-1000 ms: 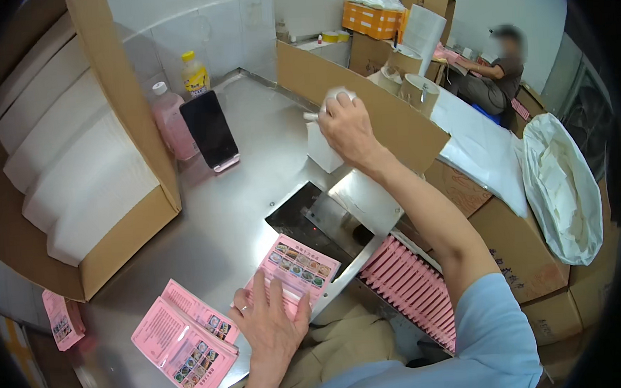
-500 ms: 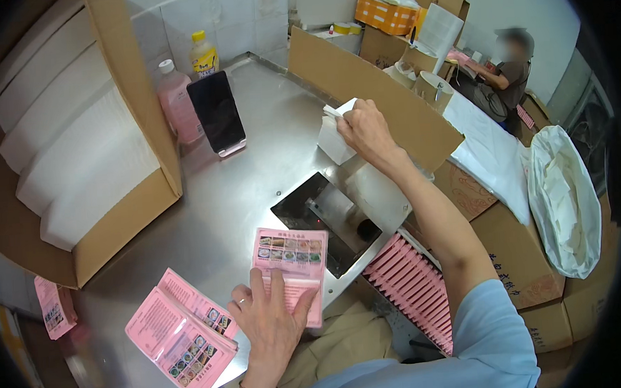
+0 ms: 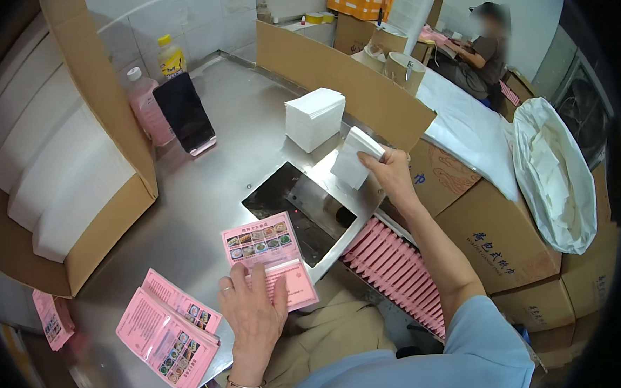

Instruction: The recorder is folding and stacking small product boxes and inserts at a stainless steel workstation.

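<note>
My left hand (image 3: 251, 302) lies over a pink printed wallet sleeve (image 3: 262, 237), its fingers flat and spread across the lower half. Pictures of food dishes fill the sleeve's upper half. Between thumb and fingers, my right hand (image 3: 394, 180) pinches a small wad of folded white tissues (image 3: 356, 158), held above the right side of the metal table. Just beyond it stands a taller stack of white tissues (image 3: 314, 123). To the left of my left hand, a pile of similar pink sleeves (image 3: 165, 338) lies on the table.
A rectangular opening (image 3: 304, 201) is cut in the metal table (image 3: 235, 99). Below on the right sits a row of pink packs (image 3: 395, 274). A carton of white tissues (image 3: 77, 171), a phone on a stand (image 3: 184, 113) and bottles occupy the left. Another person (image 3: 486, 55) sits far right.
My right hand has come away from the tissue stack, toward me and right, carrying a wad of tissues. The left hand still rests on the sleeve. The whole view has shifted slightly.
</note>
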Motion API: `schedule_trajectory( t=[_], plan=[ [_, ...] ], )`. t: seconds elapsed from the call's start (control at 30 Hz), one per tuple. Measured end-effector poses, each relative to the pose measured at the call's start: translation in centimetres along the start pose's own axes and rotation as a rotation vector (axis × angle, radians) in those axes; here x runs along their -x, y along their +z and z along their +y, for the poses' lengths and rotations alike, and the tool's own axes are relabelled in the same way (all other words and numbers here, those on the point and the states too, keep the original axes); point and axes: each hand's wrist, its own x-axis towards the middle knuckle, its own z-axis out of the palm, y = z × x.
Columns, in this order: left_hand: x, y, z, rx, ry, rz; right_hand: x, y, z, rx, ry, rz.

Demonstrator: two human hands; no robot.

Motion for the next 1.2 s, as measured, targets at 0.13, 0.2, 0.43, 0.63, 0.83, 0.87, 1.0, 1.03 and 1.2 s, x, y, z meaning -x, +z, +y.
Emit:
schedule_trajectory(
  t=[0.13, 0.2, 0.43, 0.63, 0.83, 0.87, 1.0, 1.03, 1.2],
  plan=[
    [0.4, 0.5, -0.7, 0.011, 0.087, -0.036, 3.7, 2.7, -4.2, 0.021, -0.342, -0.058],
    [0.4, -0.5, -0.2, 0.179, 0.075, -0.169, 8.0, 4.9, -4.9, 0.337, -0.870, -0.147],
    [0.4, -2.1, 0.0, 0.065, 0.016, -0.108, 11.7, 12.8, -6.2, 0.488, -1.036, -0.559],
    [1.3, -5.6, -1.3, 0.224, -0.107, -0.181, 5.8, 13.9, -2.1, 0.373, -0.706, -0.509],
    [3.9, -7.9, -2.9, 0.230, 0.041, -0.026, 3.9, 10.1, -4.2, 0.681, -0.445, -0.543],
    [4.8, -8.9, -3.3, 0.099, -0.091, 0.068, 3.2, 9.9, -6.3, 0.415, -0.513, -0.255],
    [8.4, -11.7, -7.7, -0.197, -0.397, 0.209, -6.7, 8.1, -5.7, 0.745, -0.919, 0.407],
    [9.1, -11.2, -9.2, -0.157, -0.457, 0.089, -8.5, 7.7, -2.8, 0.689, -0.792, 0.228],
    [9.3, -11.4, -10.0, -0.148, -0.479, -0.191, -5.3, 8.2, -4.2, 0.823, -0.580, -0.022]
  ],
)
